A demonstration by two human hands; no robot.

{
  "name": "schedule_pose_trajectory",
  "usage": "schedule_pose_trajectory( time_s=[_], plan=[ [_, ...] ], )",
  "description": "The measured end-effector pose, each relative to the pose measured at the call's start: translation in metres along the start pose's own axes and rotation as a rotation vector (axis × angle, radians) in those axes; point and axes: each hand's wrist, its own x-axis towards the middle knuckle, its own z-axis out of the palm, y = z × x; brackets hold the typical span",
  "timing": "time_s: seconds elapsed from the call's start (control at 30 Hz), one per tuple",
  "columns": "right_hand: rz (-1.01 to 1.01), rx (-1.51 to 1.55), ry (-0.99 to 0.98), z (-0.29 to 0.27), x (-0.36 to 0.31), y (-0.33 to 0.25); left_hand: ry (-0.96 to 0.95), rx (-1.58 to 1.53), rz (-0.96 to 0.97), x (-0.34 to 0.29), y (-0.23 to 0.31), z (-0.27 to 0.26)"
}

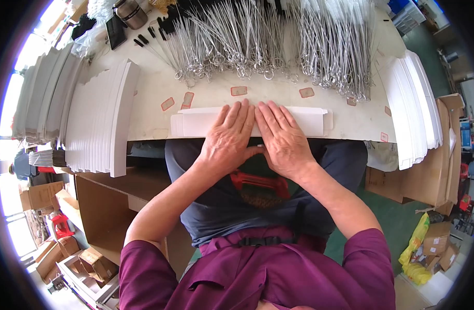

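A long, flat white cardboard box [195,123] lies lengthwise along the near edge of the table. My left hand [225,135] rests palm down on its middle, fingers straight and pressed side by side. Just beside it, my right hand [283,137] lies the same way, and the two index fingers nearly touch. Both thumbs point inward and meet below the box. Folded end flaps [328,119] show at the box's right end. The part of the box under my hands is hidden.
Bundles of thin metal rods with ring ends [242,46] cover the table's far side. White boxes [94,121] stand in a row at left; flat white cartons [415,108] are stacked at right. A steel flask [130,14] stands far left. Red-edged labels [239,91] dot the tabletop.
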Motion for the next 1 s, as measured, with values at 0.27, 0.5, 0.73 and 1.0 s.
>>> schedule_pose_trajectory(
  time_s=[0.27,0.5,0.73,1.0],
  plan=[
    [0.264,-0.052,0.076,-0.02,-0.058,0.058,0.035,0.115,-0.14,-0.041,-0.052,-0.018],
    [0.111,0.041,0.137,-0.033,-0.071,0.065,0.051,0.085,-0.099,-0.043,-0.033,-0.036],
    [-0.141,0.234,0.182,-0.052,-0.04,0.014,-0.249,-0.452,-0.128,-0.03,0.03,-0.081],
    [0.127,0.42,0.372,-0.043,-0.044,-0.014,-0.25,-0.604,-0.42,-0.041,0.029,-0.055]
  ],
)
